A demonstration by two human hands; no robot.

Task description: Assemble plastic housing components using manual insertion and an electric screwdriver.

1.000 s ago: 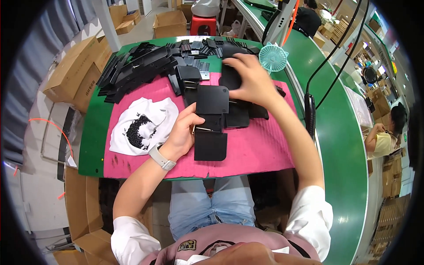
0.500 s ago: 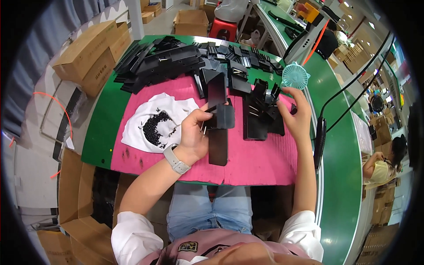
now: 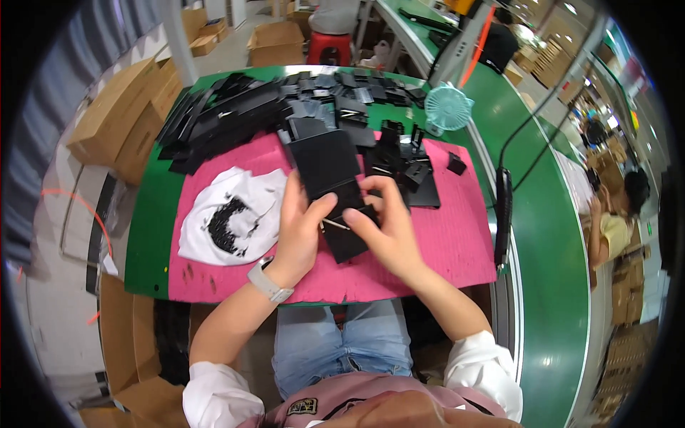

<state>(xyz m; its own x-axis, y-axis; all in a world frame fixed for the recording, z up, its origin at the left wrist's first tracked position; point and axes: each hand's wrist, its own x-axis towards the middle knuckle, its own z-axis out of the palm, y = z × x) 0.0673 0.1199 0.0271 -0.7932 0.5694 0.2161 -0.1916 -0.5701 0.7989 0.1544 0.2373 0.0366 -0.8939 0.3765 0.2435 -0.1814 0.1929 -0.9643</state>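
My left hand (image 3: 298,239) is closed around a flat black panel piece (image 3: 328,165), held tilted over the pink mat (image 3: 457,242). From the right, my right hand (image 3: 391,232) grips the lower part of the same piece, thumb and fingers pressed on it. Whether a separate small part is between those fingers is hidden. Thin pale pins (image 3: 335,225) show near both thumbs. Left of my hands lies a white cloth (image 3: 267,203) bearing a heap of tiny black pieces (image 3: 225,228). Small black brackets (image 3: 385,153) cluster beyond my right hand.
Long black panels (image 3: 242,110) are piled on the green table's (image 3: 150,242) far left, with smaller black parts (image 3: 364,85) beside them. A teal fan (image 3: 448,107) stands at the far right. A corded black tool (image 3: 504,214) hangs right. Cardboard boxes (image 3: 114,107) stand left.
My right hand has come from the brackets at right to the black panel piece. The panel piece now leans to the left. One small black block sits apart at right. The whole view has shifted.
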